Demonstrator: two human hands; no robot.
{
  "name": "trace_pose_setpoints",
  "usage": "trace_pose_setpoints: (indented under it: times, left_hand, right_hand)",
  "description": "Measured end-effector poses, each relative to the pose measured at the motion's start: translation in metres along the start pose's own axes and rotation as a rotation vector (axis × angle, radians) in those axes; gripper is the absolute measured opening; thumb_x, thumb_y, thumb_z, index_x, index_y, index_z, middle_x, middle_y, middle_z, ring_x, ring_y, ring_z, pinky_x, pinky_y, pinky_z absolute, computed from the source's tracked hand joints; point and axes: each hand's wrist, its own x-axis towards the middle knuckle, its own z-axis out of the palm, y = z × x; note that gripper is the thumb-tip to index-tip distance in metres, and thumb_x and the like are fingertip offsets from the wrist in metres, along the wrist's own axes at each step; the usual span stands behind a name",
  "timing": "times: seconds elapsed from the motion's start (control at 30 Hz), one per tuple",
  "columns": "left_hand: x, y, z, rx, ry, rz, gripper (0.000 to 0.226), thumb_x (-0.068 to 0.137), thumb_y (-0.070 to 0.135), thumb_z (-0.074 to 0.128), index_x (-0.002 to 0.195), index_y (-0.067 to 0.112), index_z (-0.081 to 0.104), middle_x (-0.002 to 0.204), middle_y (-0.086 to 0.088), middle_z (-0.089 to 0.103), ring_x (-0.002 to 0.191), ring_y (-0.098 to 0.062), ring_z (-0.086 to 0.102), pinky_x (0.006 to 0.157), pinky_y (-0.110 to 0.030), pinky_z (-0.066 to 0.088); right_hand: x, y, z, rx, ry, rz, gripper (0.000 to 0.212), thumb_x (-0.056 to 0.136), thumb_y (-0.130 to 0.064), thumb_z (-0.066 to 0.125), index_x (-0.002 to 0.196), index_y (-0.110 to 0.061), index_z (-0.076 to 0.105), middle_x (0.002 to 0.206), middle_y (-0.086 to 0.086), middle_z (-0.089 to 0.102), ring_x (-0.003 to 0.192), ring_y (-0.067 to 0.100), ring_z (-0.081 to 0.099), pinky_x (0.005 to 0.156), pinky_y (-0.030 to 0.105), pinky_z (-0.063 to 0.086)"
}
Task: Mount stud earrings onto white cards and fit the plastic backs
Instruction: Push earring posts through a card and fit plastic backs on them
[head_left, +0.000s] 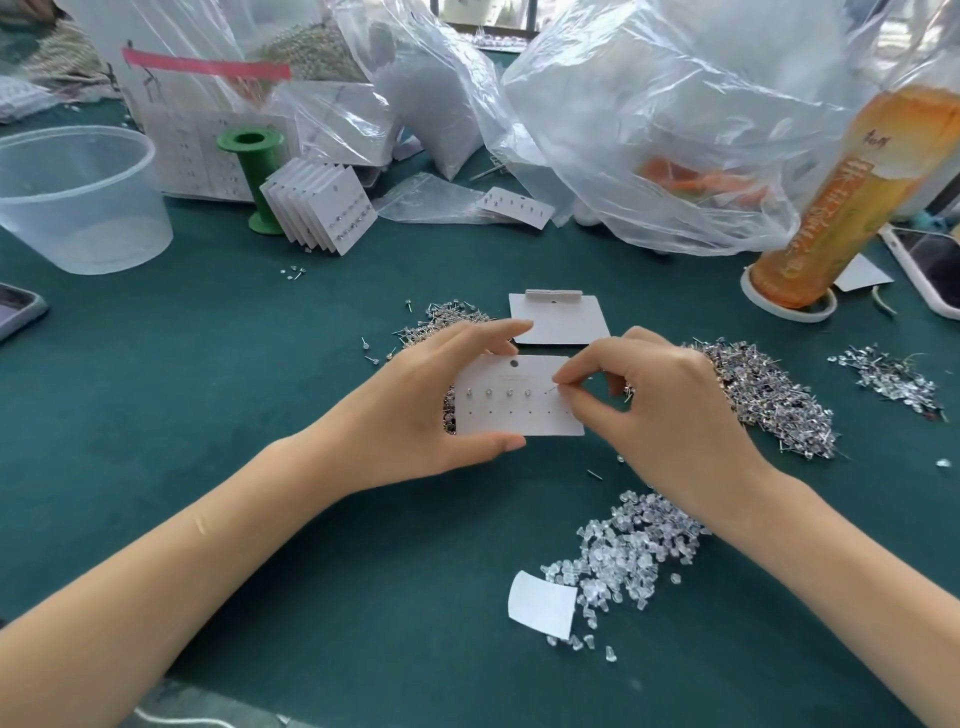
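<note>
While left hand (415, 410) grips card (519, 415), right hand (670, 410) pinches stud (555, 387); green cloth (208, 415) beneath.

A dark green cloth-like surface (218, 364) fills nearly the whole view, evenly lit by soft, daylight-like light with faint shadows. At the far edge, behind heaped clear plastic bags (649, 119), a dark window frame (530, 18) shows, bright beyond it. No walls or floor can be made out; the rest of the room is hidden.
</note>
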Motion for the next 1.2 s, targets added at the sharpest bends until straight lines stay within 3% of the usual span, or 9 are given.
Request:
trace_pose_setpoints:
  times: [0.27, 0.4, 0.53, 0.63, 0.77, 0.9, 1.07, 1.2]
  left_hand:
    - [0.0, 0.001, 0.0, -0.014, 0.004, 0.005, 0.078, 0.072, 0.037, 0.077, 0.139, 0.02, 0.04, 0.121, 0.008, 0.057, 0.117, 0.0, 0.049, 0.102, -0.013, 0.033]
    - [0.001, 0.0, 0.001, -0.038, 0.014, -0.002, 0.077, 0.072, 0.032, 0.08, 0.138, 0.019, 0.042, 0.119, 0.006, 0.057, 0.114, -0.001, 0.051, 0.099, -0.012, 0.034]
    - [0.002, -0.003, -0.001, -0.08, 0.052, -0.041, 0.076, 0.071, 0.035, 0.079, 0.137, 0.023, 0.042, 0.118, 0.009, 0.058, 0.115, -0.005, 0.053, 0.101, -0.024, 0.039]
    - [0.003, -0.009, -0.005, -0.066, 0.096, -0.092, 0.076, 0.072, 0.037, 0.08, 0.137, 0.026, 0.042, 0.119, 0.009, 0.059, 0.114, -0.007, 0.054, 0.099, -0.03, 0.043]
    - [0.006, -0.018, -0.011, -0.069, 0.178, -0.193, 0.075, 0.07, 0.039, 0.079, 0.135, 0.03, 0.042, 0.116, 0.012, 0.059, 0.109, 0.002, 0.053, 0.094, -0.013, 0.039]
    - [0.007, -0.022, -0.012, -0.067, 0.209, -0.236, 0.075, 0.07, 0.037, 0.08, 0.134, 0.031, 0.043, 0.114, 0.01, 0.059, 0.106, 0.0, 0.054, 0.088, -0.006, 0.037]
    - [0.007, -0.022, -0.012, -0.035, 0.204, -0.238, 0.075, 0.07, 0.036, 0.08, 0.135, 0.03, 0.043, 0.114, 0.01, 0.058, 0.104, -0.003, 0.054, 0.087, -0.011, 0.039]
    - [0.007, -0.023, -0.011, -0.022, 0.191, -0.225, 0.075, 0.07, 0.038, 0.079, 0.135, 0.029, 0.043, 0.115, 0.011, 0.058, 0.106, 0.0, 0.052, 0.088, -0.004, 0.035]
  right_hand:
    - [0.0, 0.002, 0.004, -0.003, 0.001, -0.026, 0.011, 0.076, -0.001, 0.076, 0.081, -0.011, 0.074, 0.067, -0.029, 0.044, 0.065, -0.003, 0.043, 0.064, 0.012, 0.034]
    - [0.0, 0.005, 0.007, -0.005, -0.031, -0.062, 0.01, 0.081, -0.007, 0.074, 0.089, -0.012, 0.075, 0.082, -0.007, 0.068, 0.077, 0.012, 0.05, 0.072, 0.023, 0.043]
    - [0.002, 0.01, 0.006, 0.104, 0.055, -0.003, 0.018, 0.083, -0.012, 0.072, 0.101, -0.016, 0.073, 0.086, -0.011, 0.066, 0.074, 0.009, 0.045, 0.073, 0.011, 0.037]
    - [0.004, 0.013, 0.001, 0.209, 0.135, 0.064, 0.009, 0.082, -0.018, 0.072, 0.089, -0.024, 0.071, 0.071, -0.024, 0.06, 0.065, 0.007, 0.045, 0.064, 0.008, 0.033]
    - [0.002, 0.014, 0.005, 0.191, -0.022, 0.095, 0.006, 0.079, -0.03, 0.072, 0.074, -0.03, 0.068, 0.067, -0.026, 0.06, 0.064, 0.006, 0.046, 0.062, 0.012, 0.033]
    - [0.001, 0.012, 0.019, 0.1, -0.182, 0.087, 0.006, 0.081, -0.028, 0.072, 0.088, -0.029, 0.071, 0.075, -0.022, 0.062, 0.076, -0.007, 0.046, 0.071, 0.016, 0.033]
    - [0.005, 0.009, 0.03, 0.016, -0.186, 0.077, 0.01, 0.083, -0.03, 0.07, 0.093, -0.029, 0.071, 0.078, -0.02, 0.061, 0.071, -0.009, 0.041, 0.067, 0.018, 0.028]
    - [0.006, 0.007, 0.035, 0.067, -0.168, 0.059, 0.015, 0.083, -0.028, 0.071, 0.097, -0.03, 0.071, 0.08, -0.017, 0.062, 0.073, -0.006, 0.042, 0.069, 0.018, 0.029]
